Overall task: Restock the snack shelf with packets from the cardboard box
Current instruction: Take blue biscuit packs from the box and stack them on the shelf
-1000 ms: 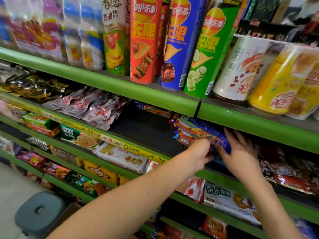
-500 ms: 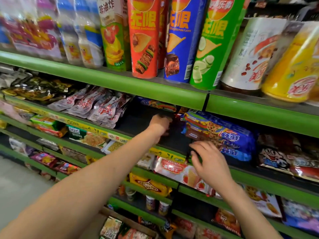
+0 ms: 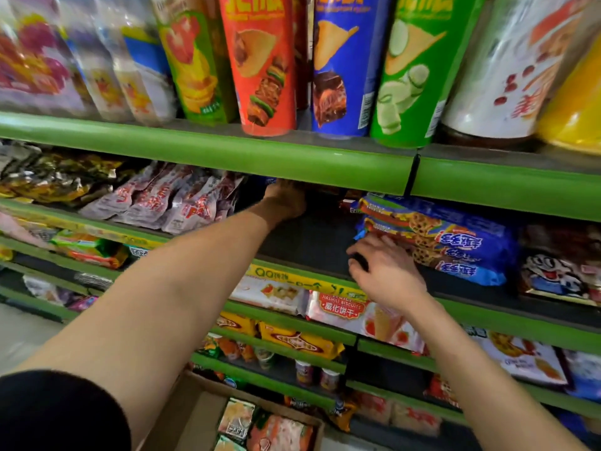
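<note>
Fingers (image 3: 359, 255) of right hand (image 3: 387, 271) curled beside blue biscuit packets (image 3: 455, 242), left hand (image 3: 286, 200) reaching deep

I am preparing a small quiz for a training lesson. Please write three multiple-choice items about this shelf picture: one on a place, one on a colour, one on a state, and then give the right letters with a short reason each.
1. Where does the stack of blue biscuit packets lie?
A. on the floor
B. on the dark shelf under the crisp tubes
C. inside the cardboard box

2. What colour is the crisp tube between the red tube and the green tube?
A. blue
B. white
C. black

3. What is the right hand doing?
A. hanging idle below the shelves
B. resting at the shelf's front edge, by the blue stack
C. lifting a tube

Answers: 1 B, the packets sit piled on that shelf. 2 A, the middle tube is blue. 3 B, its fingers lie beside the stack's left end; whether they grip anything is unclear.
</note>
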### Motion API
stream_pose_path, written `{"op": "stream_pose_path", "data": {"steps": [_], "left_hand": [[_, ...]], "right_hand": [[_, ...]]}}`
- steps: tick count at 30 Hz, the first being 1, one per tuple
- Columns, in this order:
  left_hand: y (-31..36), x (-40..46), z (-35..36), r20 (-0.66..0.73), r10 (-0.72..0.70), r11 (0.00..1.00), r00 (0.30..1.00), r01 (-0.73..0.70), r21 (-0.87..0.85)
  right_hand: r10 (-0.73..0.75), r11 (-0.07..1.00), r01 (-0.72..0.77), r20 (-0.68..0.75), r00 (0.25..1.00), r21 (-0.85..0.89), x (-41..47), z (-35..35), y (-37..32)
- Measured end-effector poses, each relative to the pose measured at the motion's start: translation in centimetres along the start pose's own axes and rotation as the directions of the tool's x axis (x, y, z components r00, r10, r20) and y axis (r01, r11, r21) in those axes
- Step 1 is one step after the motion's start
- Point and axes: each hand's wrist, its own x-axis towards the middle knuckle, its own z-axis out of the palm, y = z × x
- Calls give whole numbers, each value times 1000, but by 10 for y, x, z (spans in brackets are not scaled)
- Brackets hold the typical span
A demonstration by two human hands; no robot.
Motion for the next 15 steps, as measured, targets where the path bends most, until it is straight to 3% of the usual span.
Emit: {"op": "stream_pose_path", "data": {"steps": [1, 3, 4, 6, 10, 15], "left_hand": [[1, 5, -1, -6, 34, 999, 999, -34, 43], [2, 17, 3, -48, 85, 993, 995, -88, -72], [4, 17, 2, -29, 91, 995, 995, -92, -26], [12, 11, 1, -60, -18, 1000, 998, 19, 15], [10, -8, 2, -137, -89, 995, 987, 83, -49], [-10, -5, -3, -302, 56, 998, 952, -47, 39]], "right_hand": [[7, 1000, -7, -3, 1000, 6, 0, 0, 0], [8, 1000, -8, -13, 1000, 8, 2, -2, 0], [5, 1000, -4, -15, 1000, 5, 2, -3, 1], [3, 1000, -3, -14, 1000, 3, 2, -3, 3], [2, 1000, -2, -21, 1000, 9, 3, -2, 5], [-2, 1000, 2, -11, 1000, 3, 2, 0, 4]]}}
